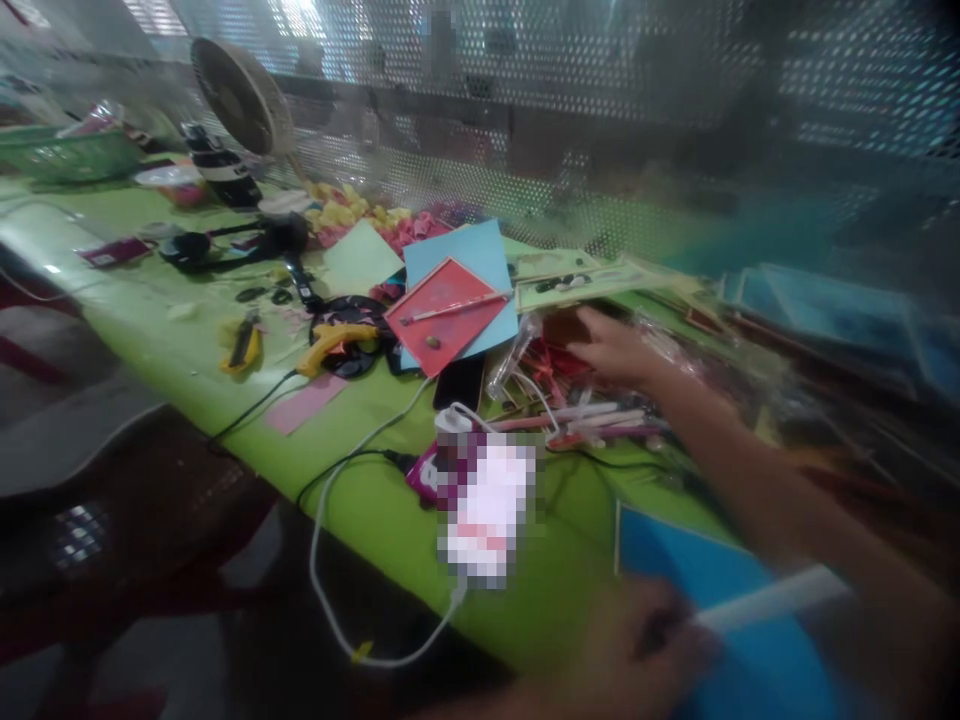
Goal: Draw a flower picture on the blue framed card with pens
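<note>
My left hand [660,640], blurred at the lower right, is closed on one end of a white strip [776,598]. The strip points right over a blue sheet [675,560] with a pale edge. Farther back, my right hand [611,345] reaches over a pile of small things, beside a brown item [562,327] and red pieces [551,370]. Its fingers point left and look slightly apart, with nothing clearly held. Left of it, a red card [450,325] lies on a light blue sheet [487,245], with a thin stick [457,307] across it.
On the green table [390,530] are a lit phone [491,510] with a white cable [319,570], a yellow-handled tool [337,340], a yellow cutter [244,345] and pens [600,420]. A fan [240,95], bottle [221,170] and green basket [67,155] stand at the back left.
</note>
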Demonstrator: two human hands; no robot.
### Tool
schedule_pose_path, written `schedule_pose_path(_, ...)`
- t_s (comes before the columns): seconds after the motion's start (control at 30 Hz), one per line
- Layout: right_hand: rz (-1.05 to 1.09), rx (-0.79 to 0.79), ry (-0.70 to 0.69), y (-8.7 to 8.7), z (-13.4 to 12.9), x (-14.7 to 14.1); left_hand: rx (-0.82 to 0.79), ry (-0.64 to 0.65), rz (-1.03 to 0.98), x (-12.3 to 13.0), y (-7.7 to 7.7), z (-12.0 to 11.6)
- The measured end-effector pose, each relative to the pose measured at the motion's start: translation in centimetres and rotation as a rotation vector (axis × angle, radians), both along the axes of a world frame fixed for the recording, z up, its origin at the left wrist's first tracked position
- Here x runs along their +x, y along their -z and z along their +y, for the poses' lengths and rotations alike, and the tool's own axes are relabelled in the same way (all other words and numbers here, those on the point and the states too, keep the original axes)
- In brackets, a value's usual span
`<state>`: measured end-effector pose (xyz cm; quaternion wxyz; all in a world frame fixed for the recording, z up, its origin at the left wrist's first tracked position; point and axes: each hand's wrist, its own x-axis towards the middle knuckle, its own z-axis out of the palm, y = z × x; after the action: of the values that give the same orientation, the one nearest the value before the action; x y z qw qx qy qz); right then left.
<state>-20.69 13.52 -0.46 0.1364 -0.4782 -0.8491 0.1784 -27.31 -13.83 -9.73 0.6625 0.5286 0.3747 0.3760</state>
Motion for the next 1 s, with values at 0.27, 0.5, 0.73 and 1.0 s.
schedule_pose_path(0.27, -0.347, 0.110, 0.040, 0.7, 1.3, -3.0, -0.003, 0.015, 0.018, -0.2, 0.9, 0.0)
schedule_pose_path(0.5, -0.499, 0.024, 0.143, 2.8, 0.9, -5.2, 0.033, -0.004, -0.017, 0.0, 1.7, 0.0)
schedule_pose_path(0.73, -0.513, -0.067, 0.123, 2.5, 0.6, -4.3, -0.034, -0.020, 0.007, -0.4, 0.1, 0.2)
schedule_pose_path(1.0, -0.393, -0.162, 0.110, -1.5, -2.6, 1.0, -0.185, -0.146, -0.211, 0.1, 0.0, 0.2)
